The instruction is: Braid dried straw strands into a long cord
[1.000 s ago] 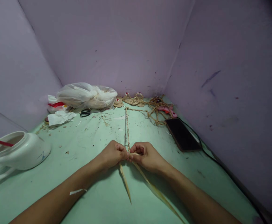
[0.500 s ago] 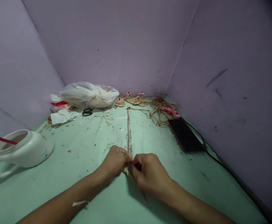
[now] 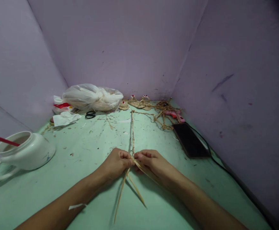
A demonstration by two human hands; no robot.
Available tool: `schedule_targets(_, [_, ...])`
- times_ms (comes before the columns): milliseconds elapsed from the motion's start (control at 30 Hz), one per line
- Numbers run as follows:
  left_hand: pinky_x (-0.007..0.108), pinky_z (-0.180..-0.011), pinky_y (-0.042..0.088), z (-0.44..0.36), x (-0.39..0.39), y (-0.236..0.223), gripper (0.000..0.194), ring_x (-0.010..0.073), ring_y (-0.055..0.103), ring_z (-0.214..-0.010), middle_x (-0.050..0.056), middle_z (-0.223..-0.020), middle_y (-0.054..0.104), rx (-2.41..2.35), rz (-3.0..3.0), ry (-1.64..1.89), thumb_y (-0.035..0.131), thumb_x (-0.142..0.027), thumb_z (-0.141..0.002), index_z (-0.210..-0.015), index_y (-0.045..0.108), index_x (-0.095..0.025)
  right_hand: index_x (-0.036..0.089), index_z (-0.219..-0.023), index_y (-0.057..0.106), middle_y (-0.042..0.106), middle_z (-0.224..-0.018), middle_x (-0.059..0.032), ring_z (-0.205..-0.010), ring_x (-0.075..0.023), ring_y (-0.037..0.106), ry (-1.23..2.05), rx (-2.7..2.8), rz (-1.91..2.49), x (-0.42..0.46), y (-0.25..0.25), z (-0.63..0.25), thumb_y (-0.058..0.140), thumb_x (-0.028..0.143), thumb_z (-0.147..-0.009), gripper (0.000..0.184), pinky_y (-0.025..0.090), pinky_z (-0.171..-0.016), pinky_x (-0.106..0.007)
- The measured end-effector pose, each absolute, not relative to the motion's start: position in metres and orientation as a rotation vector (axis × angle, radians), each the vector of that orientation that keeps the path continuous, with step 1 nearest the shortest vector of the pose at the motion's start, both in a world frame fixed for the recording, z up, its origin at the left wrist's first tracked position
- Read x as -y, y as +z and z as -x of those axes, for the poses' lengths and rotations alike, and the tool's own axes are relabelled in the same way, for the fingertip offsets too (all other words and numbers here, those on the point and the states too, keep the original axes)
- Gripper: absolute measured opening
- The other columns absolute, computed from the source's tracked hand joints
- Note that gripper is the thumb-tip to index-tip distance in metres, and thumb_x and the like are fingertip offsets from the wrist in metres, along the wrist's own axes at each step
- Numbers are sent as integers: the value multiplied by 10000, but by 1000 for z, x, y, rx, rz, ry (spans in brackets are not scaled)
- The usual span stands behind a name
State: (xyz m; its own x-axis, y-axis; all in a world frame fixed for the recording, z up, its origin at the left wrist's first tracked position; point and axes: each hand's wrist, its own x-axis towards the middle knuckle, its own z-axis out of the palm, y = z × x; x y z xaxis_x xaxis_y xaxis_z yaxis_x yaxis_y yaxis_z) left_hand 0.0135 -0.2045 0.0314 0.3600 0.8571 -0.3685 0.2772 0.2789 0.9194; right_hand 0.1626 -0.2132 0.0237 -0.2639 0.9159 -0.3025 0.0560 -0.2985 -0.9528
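A thin braid [image 3: 132, 134] of straw-coloured fibre runs straight from the back of the green table down to my hands. At its near end my left hand [image 3: 117, 163] pinches the fibre strands between thumb and fingers. Close beside it, almost touching, my right hand [image 3: 151, 163] is closed on a loose strand that passes under its palm. Two more flat fibre strands [image 3: 136, 190] fan out below the fingers over the table. The fingertips partly cover the point where the strands meet the braid.
White pot [image 3: 37, 151] with a red stick at left. Toward the back: plastic bag [image 3: 91, 97], crumpled tissue [image 3: 66, 118], black-handled scissors [image 3: 90, 115], small woven slippers [image 3: 137, 103], tangled braided cord [image 3: 163, 116] and a pink tool [image 3: 177, 115]. At right, a phone [image 3: 191, 140] and black cable [image 3: 225, 169].
My right hand has turned and its fingers have loosened from a tight fist, with a strand now showing along it. The strands below the hands have spread apart. My left hand stays at the braid's end.
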Motion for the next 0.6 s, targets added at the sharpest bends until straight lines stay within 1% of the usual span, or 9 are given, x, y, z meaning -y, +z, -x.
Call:
schedule_targets(33, [198, -415, 182, -13, 204, 30, 128, 47, 262, -405, -38, -407, 392, -1166, -1282, 544, 510, -230, -575, -504, 525, -125, 145, -624, 541, 519, -524, -4, -463, -90, 441, 1792, 1181, 1260, 213, 23, -159, 504, 308, -685, 178, 317, -459, -218])
schedule_targets(67, [199, -417, 180, -12, 204, 29, 125, 48, 262, -408, -35, -413, 397, -1154, -1299, 536, 499, -224, -574, -508, 528, -122, 145, -609, 531, 486, -483, 13, -418, -77, 401, 1872, 1140, 1240, 213, 22, -156, 509, 305, -679, 176, 290, -428, -211])
schedule_targets(100, [201, -419, 179, -12, 204, 28, 123, 50, 259, -412, -35, -414, 392, -1150, -1326, 524, 489, -217, -573, -511, 532, -120, 144, -582, 523, 445, -442, 30, -381, -62, 347, 1878, 1141, 1246, 214, 21, -154, 517, 301, -674, 183, 250, -402, -205])
schedule_targets(167, [204, -424, 173, -11, 204, 26, 122, 53, 246, -417, -43, -403, 350, -1193, -1421, 491, 475, -203, -570, -500, 529, -120, 139, -513, 504, 370, -390, 57, -355, -38, 243, 1759, 1213, 1295, 214, 18, -151, 546, 282, -657, 207, 167, -383, -205])
schedule_targets(200, [205, -425, 172, -11, 204, 26, 123, 55, 241, -420, -46, -397, 330, -1248, -1480, 477, 470, -198, -571, -488, 520, -123, 137, -486, 496, 353, -381, 61, -359, -33, 221, 1691, 1250, 1316, 214, 16, -150, 563, 268, -645, 217, 146, -387, -209])
schedule_targets(267, [205, -425, 178, -11, 205, 27, 145, 61, 249, -422, -45, -393, 315, -1381, -1582, 456, 468, -201, -581, -453, 485, -135, 137, -458, 482, 365, -385, 59, -375, -32, 235, 1605, 1275, 1343, 212, 12, -150, 589, 235, -617, 215, 146, -400, -211])
schedule_targets(367, [207, -424, 196, -10, 208, 32, 203, 72, 282, -422, -34, -390, 330, -1495, -1668, 408, 472, -225, -608, -421, 449, -149, 142, -465, 482, 409, -401, 48, -385, -37, 274, 1574, 1245, 1356, 211, 9, -150, 599, 221, -600, 196, 174, -410, -207])
schedule_targets(500, [217, -441, 201, -7, 215, 38, 237, 86, 321, -441, -17, -423, 379, -1561, -1872, 387, 462, -261, -653, -440, 466, -157, 139, -471, 508, 449, -409, 35, -395, -45, 312, 1522, 1221, 1339, 212, 7, -147, 617, 227, -584, 180, 206, -422, -206])
schedule_targets(600, [233, -461, 202, -9, 225, 38, 265, 96, 331, -443, 2, -448, 422, -1621, -2072, 402, 445, -282, -695, -462, 483, -162, 131, -487, 544, 501, -439, 14, -422, -61, 373, 1522, 1155, 1306, 213, 6, -143, 621, 218, -572, 144, 252, -447, -210])
